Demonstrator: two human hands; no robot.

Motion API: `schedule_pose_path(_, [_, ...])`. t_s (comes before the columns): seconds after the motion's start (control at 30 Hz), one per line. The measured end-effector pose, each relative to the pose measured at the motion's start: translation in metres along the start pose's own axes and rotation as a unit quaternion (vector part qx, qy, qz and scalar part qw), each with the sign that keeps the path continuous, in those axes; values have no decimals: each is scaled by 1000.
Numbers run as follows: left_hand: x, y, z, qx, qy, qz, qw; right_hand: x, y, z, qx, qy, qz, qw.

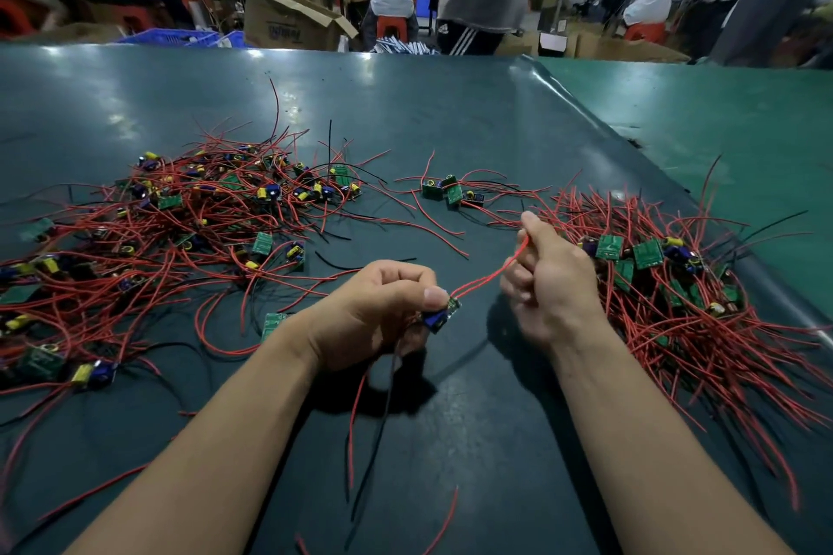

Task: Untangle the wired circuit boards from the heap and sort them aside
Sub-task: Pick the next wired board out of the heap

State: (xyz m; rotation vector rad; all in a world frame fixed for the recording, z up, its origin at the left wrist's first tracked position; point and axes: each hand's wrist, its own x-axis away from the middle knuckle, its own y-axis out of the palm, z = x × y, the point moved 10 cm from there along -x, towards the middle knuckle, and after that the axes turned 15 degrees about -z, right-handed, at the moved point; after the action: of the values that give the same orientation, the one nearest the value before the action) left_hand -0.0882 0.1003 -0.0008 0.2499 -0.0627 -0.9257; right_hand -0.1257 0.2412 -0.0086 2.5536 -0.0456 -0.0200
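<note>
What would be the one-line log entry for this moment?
left hand: holds circuit board | right hand: pinches its red wires | tangled heap: left | sorted pile: right

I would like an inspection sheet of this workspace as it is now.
Surface: dark green glossy table mat.
Job's things: tangled heap of red-wired green circuit boards; sorted pile to the right; three boards between.
Clutter: nothing seen.
Grippers: left hand pinches a small board; right hand grips its red wire.
Cables: red and black leads hang below the left hand.
Surroundings: seated workers, cardboard box.
</note>
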Motion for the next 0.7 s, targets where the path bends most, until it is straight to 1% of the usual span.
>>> schedule_pose_path(0.07, [0, -4, 0, 4, 6, 21, 1000, 1, 11, 11, -83, 73, -58, 992])
schedule_pose_path(0.13, [0, -6, 0, 2, 4, 26, 1000, 6, 24, 20, -163, 126, -110, 972])
schedule_pose_path(0.2, [1, -7, 0, -2, 4, 32, 999, 9, 28, 26, -204, 140, -114, 962])
schedule_pose_path(0.23, [1, -9, 1, 0, 10, 46, 999, 7, 26, 25, -191, 128, -104, 968])
schedule_pose_path(0.3, [2, -20, 2, 16, 24, 100, 995, 4, 22, 21, -99, 97, -90, 986])
schedule_pose_path(0.37, [4, -27, 3, 41, 42, 144, 988, 5, 27, 22, 0, 91, -106, 990])
schedule_pose_path(0.43, [4, -29, 3, 50, 49, 156, 985, 8, 37, 28, 59, 89, -143, 984])
schedule_pose_path(0.47, [4, -28, 3, 43, 44, 156, 986, 10, 41, 30, 78, 85, -161, 980])
schedule_pose_path(0.53, [4, -25, 2, 14, 29, 155, 987, 12, 42, 29, 100, 81, -172, 977])
schedule_pose_path(0.63, [3, -23, 2, -12, 19, 145, 989, 10, 36, 26, 118, 87, -157, 977])
schedule_pose_path(0.7, [2, -21, 3, -14, 20, 136, 990, 11, 35, 27, 94, 99, -154, 979])
